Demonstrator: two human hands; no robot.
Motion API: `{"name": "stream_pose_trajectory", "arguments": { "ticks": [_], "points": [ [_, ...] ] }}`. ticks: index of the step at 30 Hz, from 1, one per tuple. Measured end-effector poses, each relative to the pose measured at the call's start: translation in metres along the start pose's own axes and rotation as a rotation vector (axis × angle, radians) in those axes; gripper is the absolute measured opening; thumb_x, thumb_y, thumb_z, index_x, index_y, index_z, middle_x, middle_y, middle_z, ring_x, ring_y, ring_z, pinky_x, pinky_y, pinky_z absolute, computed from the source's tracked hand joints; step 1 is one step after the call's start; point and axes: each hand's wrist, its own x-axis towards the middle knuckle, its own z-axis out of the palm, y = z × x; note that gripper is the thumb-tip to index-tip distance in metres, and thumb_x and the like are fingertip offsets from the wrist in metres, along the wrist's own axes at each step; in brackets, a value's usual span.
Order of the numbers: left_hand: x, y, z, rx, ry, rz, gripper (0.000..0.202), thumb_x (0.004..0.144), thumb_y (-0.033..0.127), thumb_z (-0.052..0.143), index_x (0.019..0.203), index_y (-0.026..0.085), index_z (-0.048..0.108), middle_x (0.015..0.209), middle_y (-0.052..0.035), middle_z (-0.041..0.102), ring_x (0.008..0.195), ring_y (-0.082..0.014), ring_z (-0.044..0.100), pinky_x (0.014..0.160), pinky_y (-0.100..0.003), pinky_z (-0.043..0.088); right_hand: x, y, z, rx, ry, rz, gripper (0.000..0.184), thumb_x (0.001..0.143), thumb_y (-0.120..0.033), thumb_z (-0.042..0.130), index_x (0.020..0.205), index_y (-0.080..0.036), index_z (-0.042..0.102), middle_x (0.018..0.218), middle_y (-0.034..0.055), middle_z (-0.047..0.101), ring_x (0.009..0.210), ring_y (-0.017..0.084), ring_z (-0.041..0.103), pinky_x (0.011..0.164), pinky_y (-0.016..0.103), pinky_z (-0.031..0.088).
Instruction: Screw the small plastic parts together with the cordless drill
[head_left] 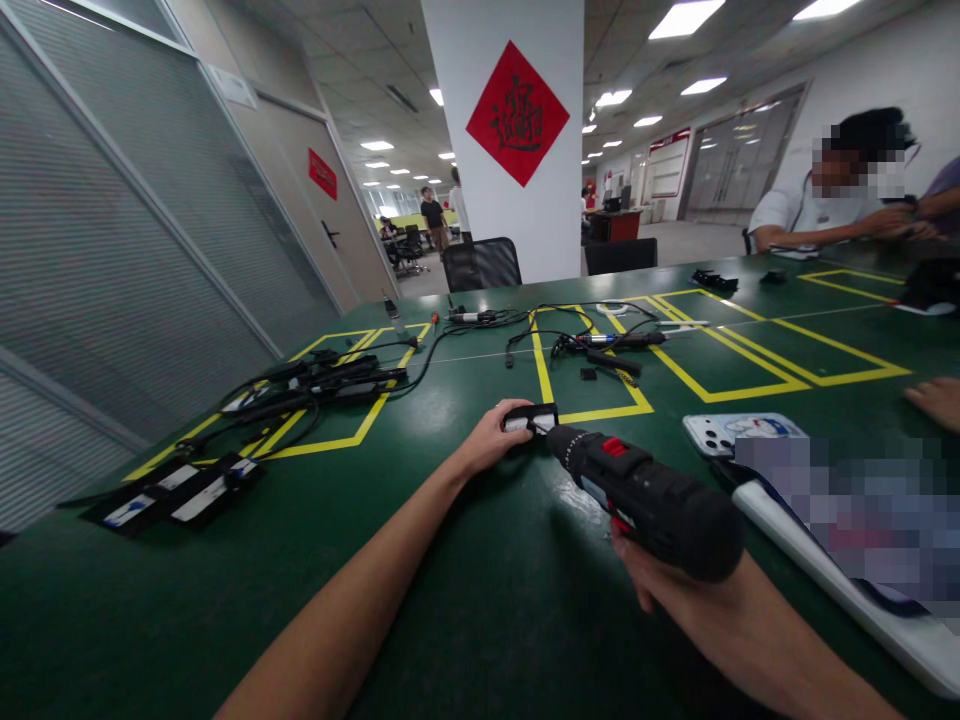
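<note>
The left hand (491, 440) reaches forward across the dark green matte surface (525, 600) and pins down a small black block (531, 418) with a white label. Its grip is closed over the near end, with the fingers curled on top and the thumb tucked behind. The block lies flat on the surface, just beside a yellow tape line (600, 410).

The right hand (671, 600) has its grip wrapped fully around the handle of a black cordless drill (645, 495) with a red switch. The drill's chuck points at the block's right end. The tip looks to be touching the block, though the bit itself is too small to make out.

The main risk, as I judge it, is how close the left fingertips are to the drill's nose. If the bit skates off the smooth plastic, it could run into them. The block is also held only at one end, so torque could spin it out of the grip. A white phone (739, 433) lies near the drill's body and could be knocked by a jerk to the right.

Farther off are black cables and adapters (330, 380), two flat black labelled pieces (180, 490), and another person's hand (934, 400) at the right edge.
</note>
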Motion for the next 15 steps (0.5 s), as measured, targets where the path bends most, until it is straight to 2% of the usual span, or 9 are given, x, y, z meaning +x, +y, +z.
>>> {"name": "stream_pose_trajectory", "arguments": {
  "ticks": [3,8,11,15],
  "points": [
    [0.0002,-0.0009,0.0,-0.015,-0.008,-0.003,0.049,0.071,0.025,0.06,0.118,0.019,0.05,0.114,-0.0071,0.054,0.094,-0.0198,0.055,0.084,-0.033,0.045,0.0009,0.0004,0.0001,-0.003,-0.053,0.013,0.026,0.075,-0.04,0.055,0.056,-0.024,0.061,0.055,-0.0006,0.06,0.05,0.016,0.056,0.052,0.028,0.05],
    [0.0005,-0.0016,0.0001,-0.014,-0.014,-0.002,0.049,0.071,0.026,0.059,0.119,0.019,0.049,0.114,-0.0071,0.054,0.093,-0.0194,0.055,0.084,-0.033,0.045,0.0033,0.0003,0.0014,0.019,-0.036,0.006,0.016,0.074,-0.038,0.056,0.075,-0.026,0.066,0.052,-0.0017,0.059,0.05,0.018,0.058,0.054,0.029,0.05],
    [0.0003,-0.0014,0.0,-0.006,-0.007,-0.011,0.05,0.071,0.026,0.06,0.119,0.019,0.05,0.113,-0.0072,0.054,0.092,-0.0197,0.055,0.083,-0.033,0.045,0.0032,0.0011,0.0019,0.026,-0.043,0.001,0.018,0.074,-0.038,0.056,0.079,-0.026,0.067,0.048,-0.0024,0.057,0.051,0.019,0.059,0.056,0.03,0.051],
    [-0.0001,0.0,-0.0001,-0.016,-0.008,0.0,0.048,0.07,0.025,0.06,0.117,0.019,0.051,0.113,-0.0069,0.054,0.094,-0.0197,0.055,0.085,-0.033,0.045,0.0018,0.0002,0.0019,0.038,-0.006,-0.004,0.018,0.073,-0.039,0.055,0.077,-0.025,0.066,0.052,-0.0018,0.059,0.05,0.018,0.058,0.054,0.03,0.051]
  ]
}}
